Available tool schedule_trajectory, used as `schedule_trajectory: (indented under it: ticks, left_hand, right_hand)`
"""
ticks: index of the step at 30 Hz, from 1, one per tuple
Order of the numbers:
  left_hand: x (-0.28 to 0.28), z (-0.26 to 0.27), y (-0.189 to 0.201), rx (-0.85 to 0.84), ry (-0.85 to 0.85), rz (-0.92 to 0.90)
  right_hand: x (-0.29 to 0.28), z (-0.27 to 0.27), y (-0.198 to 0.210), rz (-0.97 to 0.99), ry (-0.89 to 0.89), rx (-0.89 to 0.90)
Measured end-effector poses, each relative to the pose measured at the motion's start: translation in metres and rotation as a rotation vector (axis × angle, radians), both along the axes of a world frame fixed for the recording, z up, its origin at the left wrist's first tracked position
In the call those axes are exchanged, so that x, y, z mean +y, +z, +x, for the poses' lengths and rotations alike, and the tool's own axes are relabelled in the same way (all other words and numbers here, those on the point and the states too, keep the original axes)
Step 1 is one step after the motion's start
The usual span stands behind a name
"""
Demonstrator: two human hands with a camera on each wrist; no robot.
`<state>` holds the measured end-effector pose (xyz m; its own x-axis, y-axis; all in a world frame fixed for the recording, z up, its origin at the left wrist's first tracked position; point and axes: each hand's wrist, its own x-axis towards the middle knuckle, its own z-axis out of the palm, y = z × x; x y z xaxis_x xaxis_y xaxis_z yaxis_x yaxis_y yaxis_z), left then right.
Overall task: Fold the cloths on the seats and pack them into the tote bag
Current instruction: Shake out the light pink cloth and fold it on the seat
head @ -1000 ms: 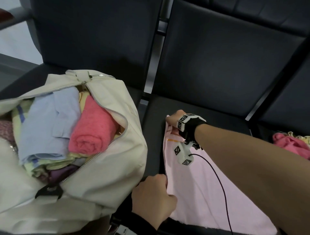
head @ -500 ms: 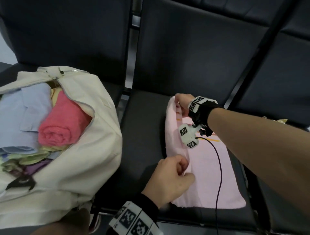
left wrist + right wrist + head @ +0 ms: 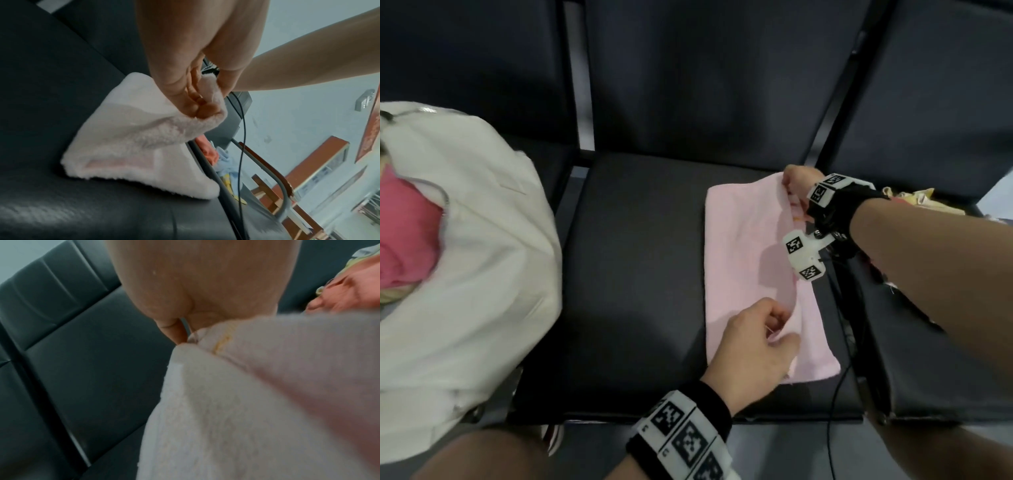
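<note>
A pale pink cloth lies on the right half of the middle black seat, its left part doubled over to the right. My left hand pinches the near corner of the folded layer. At the far corner my right hand pinches the same layer. The cream tote bag sits on the left seat with a rolled deep-pink cloth in its mouth.
More loose cloths, yellow and pink, lie on the right seat. A black cable runs from my right wrist down past the seat's front edge. Dark seat backs rise behind.
Both hands carried the pink cloth's left edge over to the right, folding it narrower. My view swung right, so the bag now sits at the far left.
</note>
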<state>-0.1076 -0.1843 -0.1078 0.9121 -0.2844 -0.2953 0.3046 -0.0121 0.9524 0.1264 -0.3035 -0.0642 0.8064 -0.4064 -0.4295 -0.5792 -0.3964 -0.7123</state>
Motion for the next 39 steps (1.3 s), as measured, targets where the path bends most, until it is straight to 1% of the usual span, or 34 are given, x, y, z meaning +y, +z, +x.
schedule_trajectory:
  ticks: [2,3,5,7,10,11,13,15,17,18,20,21,24,27,30,32,36,39]
  left_hand:
    - [-0.009,-0.002,-0.002,0.037,-0.07,-0.028]
    - [-0.011,-0.002,-0.004,0.031,-0.114,-0.036]
    - [-0.014,-0.003,-0.005,0.022,-0.192,-0.062]
    - [-0.014,-0.004,-0.004,0.013,-0.227,-0.058]
    - [-0.009,-0.005,-0.007,-0.073,-0.204,0.036]
    - [-0.005,-0.005,-0.009,-0.119,-0.188,0.09]
    - [0.003,-0.005,-0.013,-0.235,-0.165,0.259]
    - [0.011,-0.007,-0.015,-0.363,-0.179,0.474]
    - [0.018,-0.008,-0.019,-0.47,-0.222,0.652]
    - [0.021,-0.008,-0.021,-0.495,-0.251,0.715]
    - [0.027,-0.009,-0.027,-0.506,-0.309,0.795]
    - [0.03,-0.01,-0.03,-0.504,-0.334,0.817]
    - [0.035,-0.012,-0.035,-0.519,-0.409,0.852]
    - [0.039,-0.017,-0.036,-0.55,-0.469,0.914]
    - [0.043,-0.023,-0.035,-0.603,-0.457,0.976]
    - [0.047,-0.024,-0.034,-0.614,-0.421,0.974]
    - [0.052,-0.023,-0.034,-0.618,-0.337,0.994]
    - [0.052,-0.024,-0.033,-0.622,-0.321,1.02]
  right_hand:
    - [-0.017,-0.003,-0.005,-0.071,-0.025,0.014]
    - [-0.026,-0.003,-0.01,-0.075,-0.041,0.036]
    - [-0.039,-0.008,-0.019,-0.022,-0.061,0.075]
    - [-0.049,-0.01,-0.028,0.027,-0.066,0.099]
    - [-0.059,-0.014,-0.031,-0.011,-0.046,0.085]
    - [-0.06,-0.015,-0.03,-0.022,-0.041,0.077]
    - [-0.062,-0.018,-0.029,-0.091,-0.018,0.051]
    - [-0.06,-0.028,-0.028,-0.248,0.087,0.011]
    - [-0.054,-0.047,-0.027,-0.476,0.29,0.002]
    - [-0.05,-0.06,-0.027,-0.562,0.41,0.002]
    - [-0.042,-0.089,-0.027,-0.648,0.662,0.005]
    - [-0.037,-0.103,-0.029,-0.666,0.757,0.017]
    - [-0.023,-0.145,-0.033,-0.692,0.936,0.039]
    - [-0.012,-0.183,-0.034,-0.655,1.01,0.112]
    - [-0.008,-0.212,-0.039,-0.625,1.051,0.164]
    - [-0.008,-0.224,-0.044,-0.614,1.044,0.127]
    - [-0.006,-0.24,-0.052,-0.696,1.033,0.015]
    - [-0.007,-0.253,-0.053,-0.693,1.021,-0.044]
